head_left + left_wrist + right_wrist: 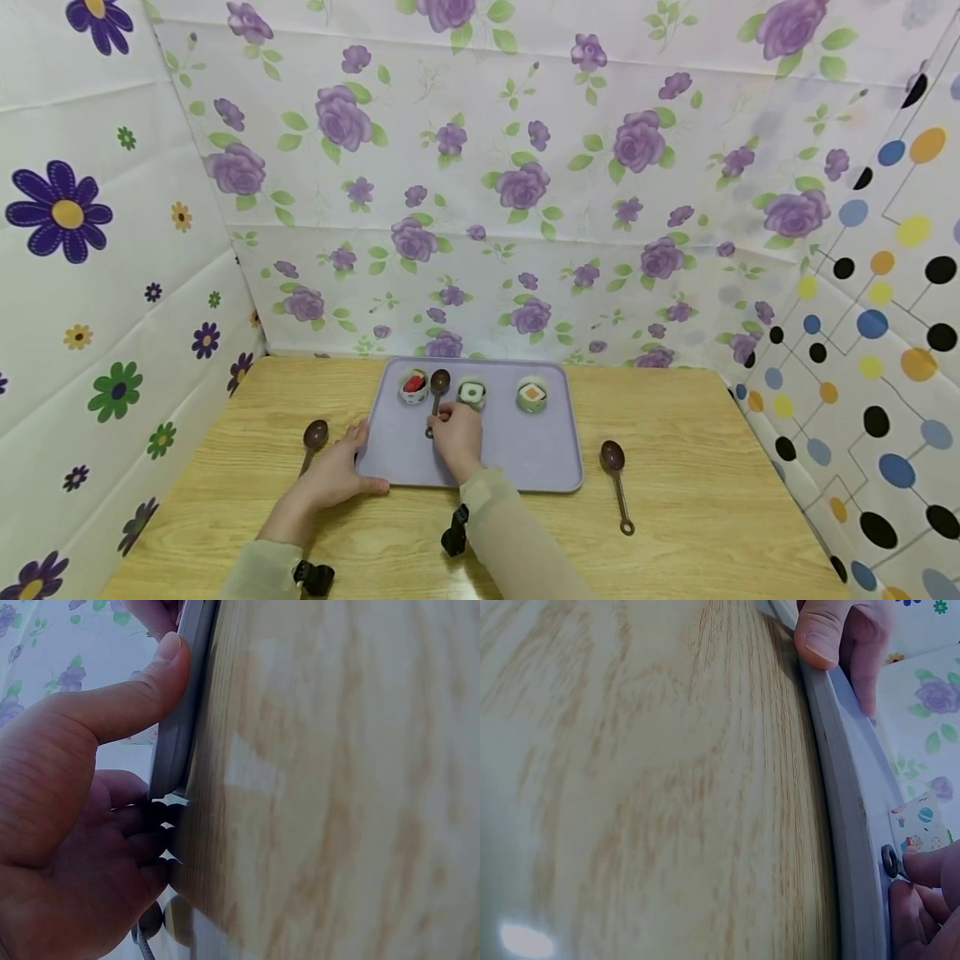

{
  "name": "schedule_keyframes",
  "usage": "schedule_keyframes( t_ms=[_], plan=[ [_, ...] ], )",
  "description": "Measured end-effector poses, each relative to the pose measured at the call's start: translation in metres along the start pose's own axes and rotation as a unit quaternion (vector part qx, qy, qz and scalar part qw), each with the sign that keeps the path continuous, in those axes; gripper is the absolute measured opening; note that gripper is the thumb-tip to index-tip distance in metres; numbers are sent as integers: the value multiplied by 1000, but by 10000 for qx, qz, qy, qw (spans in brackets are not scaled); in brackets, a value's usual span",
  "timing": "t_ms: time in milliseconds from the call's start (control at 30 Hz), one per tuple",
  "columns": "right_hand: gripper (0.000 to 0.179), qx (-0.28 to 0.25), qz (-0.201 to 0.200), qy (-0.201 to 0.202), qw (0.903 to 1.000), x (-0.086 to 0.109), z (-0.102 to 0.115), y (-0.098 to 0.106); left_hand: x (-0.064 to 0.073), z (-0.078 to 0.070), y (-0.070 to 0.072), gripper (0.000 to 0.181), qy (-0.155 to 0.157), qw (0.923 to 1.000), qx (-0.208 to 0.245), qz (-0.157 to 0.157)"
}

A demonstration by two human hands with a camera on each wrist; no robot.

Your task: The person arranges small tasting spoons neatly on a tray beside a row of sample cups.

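My right hand (458,435) pinches the handle of a brown spoon (440,382) over the lilac tray (517,454). The spoon's bowl points to the back, between a small cup with red and dark contents (414,386) and a cup with a white, ring-like piece (472,392). In the right wrist view the ring end of the handle (889,860) juts out from the fingers. At the tray's front left corner rests my left hand (337,472), thumb along the front rim, fingers extended by the left side.
Further right on the tray stands a greenish cup with an orange-and-white square (532,394). One brown spoon (316,434) lies left of the tray, partly behind the left hand; another spoon (613,457) lies to its right. Patterned cloth walls (480,167) surround the wooden table (697,467).
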State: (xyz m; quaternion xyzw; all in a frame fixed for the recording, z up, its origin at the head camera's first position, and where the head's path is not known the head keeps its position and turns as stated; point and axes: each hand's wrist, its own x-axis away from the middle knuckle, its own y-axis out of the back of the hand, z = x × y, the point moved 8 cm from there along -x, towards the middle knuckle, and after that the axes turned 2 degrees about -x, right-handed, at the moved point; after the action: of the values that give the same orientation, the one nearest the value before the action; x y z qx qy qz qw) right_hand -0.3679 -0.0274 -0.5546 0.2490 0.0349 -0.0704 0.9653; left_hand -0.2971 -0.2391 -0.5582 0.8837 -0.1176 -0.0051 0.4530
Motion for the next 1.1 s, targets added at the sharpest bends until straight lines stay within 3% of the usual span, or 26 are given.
schedule_keyframes(
  t_ms=[333, 633, 800, 1100],
  plan=[
    [19, -259, 111, 137, 9995, 0, -2, 3, -1, 1, 0, 130, -81, 10000, -49, -11],
    [30, -701, 543, -127, 9960, 1, -16, 8, -1, 0, -1, 131, -83, 10000, -42, -4],
    [36, -1091, 886, -411, 9892, 2, -23, 11, -2, 1, -1, 132, -49, 10000, -26, -6],
    [42, -1935, 1312, -481, 9711, 3, -30, 23, -2, 3, -1, 131, -24, 10000, -3, -29]
  ],
)
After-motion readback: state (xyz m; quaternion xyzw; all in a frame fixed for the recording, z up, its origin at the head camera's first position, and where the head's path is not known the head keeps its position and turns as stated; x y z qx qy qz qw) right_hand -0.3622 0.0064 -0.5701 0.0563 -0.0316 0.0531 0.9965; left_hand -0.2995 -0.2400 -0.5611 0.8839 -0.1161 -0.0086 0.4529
